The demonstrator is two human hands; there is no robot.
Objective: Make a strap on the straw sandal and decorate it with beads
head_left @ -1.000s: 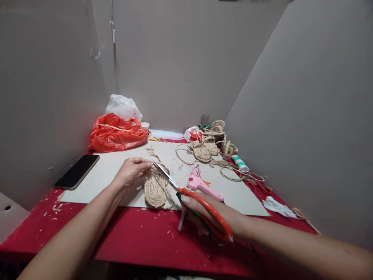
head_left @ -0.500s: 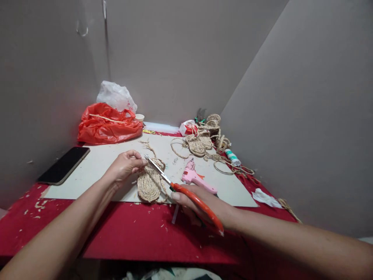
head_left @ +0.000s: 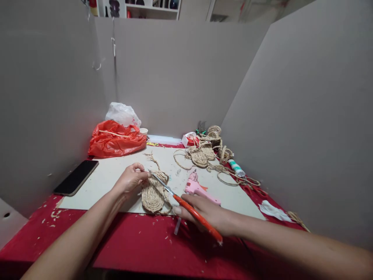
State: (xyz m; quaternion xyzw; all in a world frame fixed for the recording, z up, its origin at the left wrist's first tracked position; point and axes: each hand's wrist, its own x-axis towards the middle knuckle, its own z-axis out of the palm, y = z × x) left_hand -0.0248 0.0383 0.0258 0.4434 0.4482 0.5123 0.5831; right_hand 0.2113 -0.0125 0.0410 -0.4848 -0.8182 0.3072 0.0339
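Observation:
Orange-handled scissors (head_left: 201, 221) are gripped in my right hand (head_left: 210, 213), their blades pointing away to the left. The blade tips reach my left hand (head_left: 132, 178), whose thumb and forefinger are pinched together; what is between them is too small to make out. Under the blades lies a sole-shaped piece of coiled straw rope (head_left: 153, 197), with a frayed rope end (head_left: 153, 158) stretching beyond it. A pink glue gun (head_left: 198, 188) rests just past my right hand, partly hidden by it.
A pale board (head_left: 101, 182) covers part of the red cloth (head_left: 131, 245). A phone (head_left: 77, 177) lies left, with a red plastic bag (head_left: 116, 142) behind. More woven straw soles (head_left: 199, 156), rope (head_left: 227, 177) and a tissue (head_left: 274, 211) lie right. Grey panels (head_left: 169, 77) enclose the table.
The scissors' handles have closed together, and the blades look shut at my left fingertips. The view has tilted up, bringing shelves over the panel into sight.

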